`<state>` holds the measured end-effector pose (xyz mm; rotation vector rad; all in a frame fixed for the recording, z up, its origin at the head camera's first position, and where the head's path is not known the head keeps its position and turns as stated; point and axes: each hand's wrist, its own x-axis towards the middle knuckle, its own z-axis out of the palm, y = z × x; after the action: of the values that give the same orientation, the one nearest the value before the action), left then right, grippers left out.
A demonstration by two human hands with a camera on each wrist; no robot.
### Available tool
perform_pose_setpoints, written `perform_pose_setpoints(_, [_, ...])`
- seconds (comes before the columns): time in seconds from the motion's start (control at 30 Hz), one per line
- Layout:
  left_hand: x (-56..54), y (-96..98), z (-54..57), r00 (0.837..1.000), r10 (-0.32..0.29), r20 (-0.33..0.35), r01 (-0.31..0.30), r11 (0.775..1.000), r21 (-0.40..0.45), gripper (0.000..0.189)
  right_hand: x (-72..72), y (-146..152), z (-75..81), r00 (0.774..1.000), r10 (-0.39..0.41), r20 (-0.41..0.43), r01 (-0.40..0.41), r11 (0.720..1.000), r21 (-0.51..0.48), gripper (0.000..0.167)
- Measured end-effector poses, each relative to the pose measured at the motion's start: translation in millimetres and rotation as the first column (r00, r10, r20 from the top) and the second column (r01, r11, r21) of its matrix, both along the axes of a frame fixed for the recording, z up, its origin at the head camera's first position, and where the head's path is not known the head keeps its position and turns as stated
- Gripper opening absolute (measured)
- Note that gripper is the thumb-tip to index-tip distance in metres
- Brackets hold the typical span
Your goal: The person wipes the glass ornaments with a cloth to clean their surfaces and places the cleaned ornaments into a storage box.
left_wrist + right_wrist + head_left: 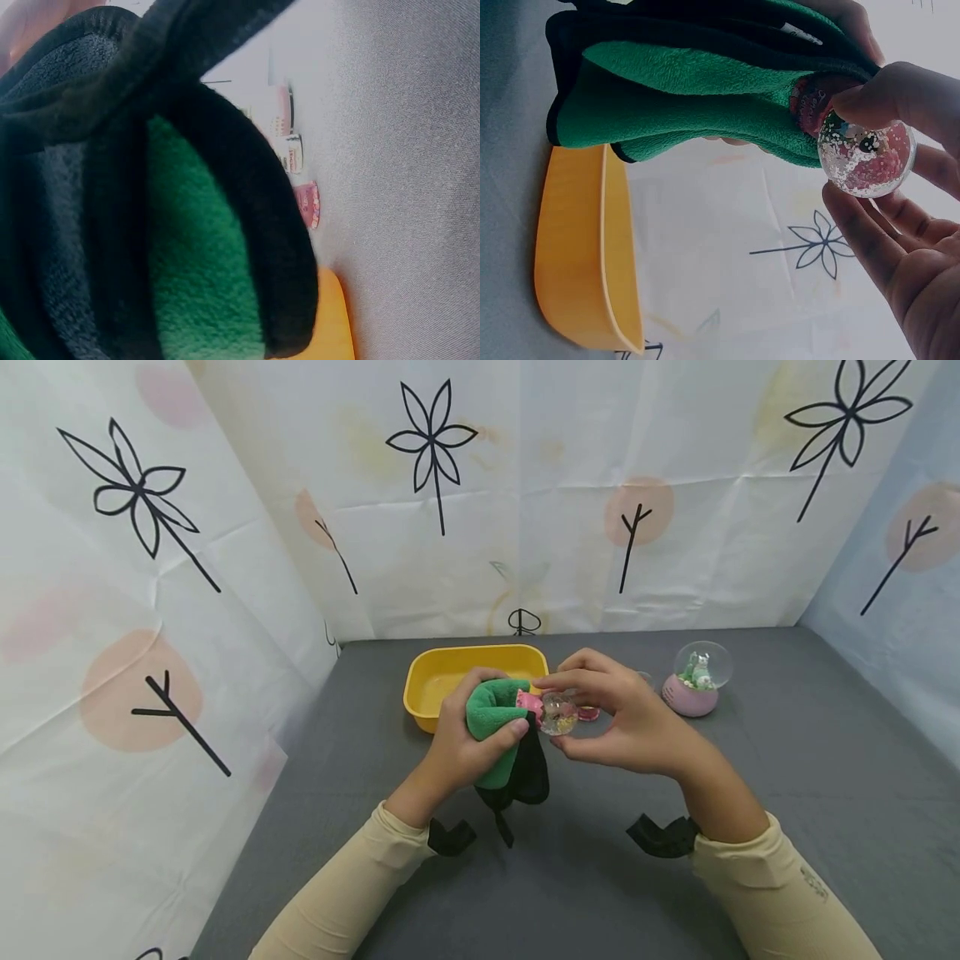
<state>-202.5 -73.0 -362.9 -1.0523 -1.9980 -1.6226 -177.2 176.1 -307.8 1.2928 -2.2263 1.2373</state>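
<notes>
My left hand (471, 727) grips a folded green cloth (491, 710) with black edging, and part of it hangs down toward the table. A small snow globe (558, 714) lies on its side with its pink base (528, 702) tucked against the cloth. My right hand (626, 714) holds the clear dome between thumb and fingers. In the right wrist view, glitter floats inside the dome (866, 159), and the cloth (690, 75) wraps around the base. The left wrist view is mostly filled by the cloth (206, 255).
A yellow basin (420, 693) stands on the grey table (585, 877) behind the left hand. To the right is a larger snow globe (693, 689) on a pink-purple base. Another small pink base (588, 713) shows partly behind the right hand. Patterned white sheets (570, 552) enclose the table.
</notes>
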Motion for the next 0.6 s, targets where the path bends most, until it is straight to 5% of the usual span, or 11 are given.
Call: perform_pose_setpoints(0.6, [-0.2,1.2,-1.0,0.999,0.006,0.032,-0.007,1.000,0.011,0.042,1.2,-1.9,1.9,0.999,-0.020,0.033,0.022,0.998,-0.055,0.049])
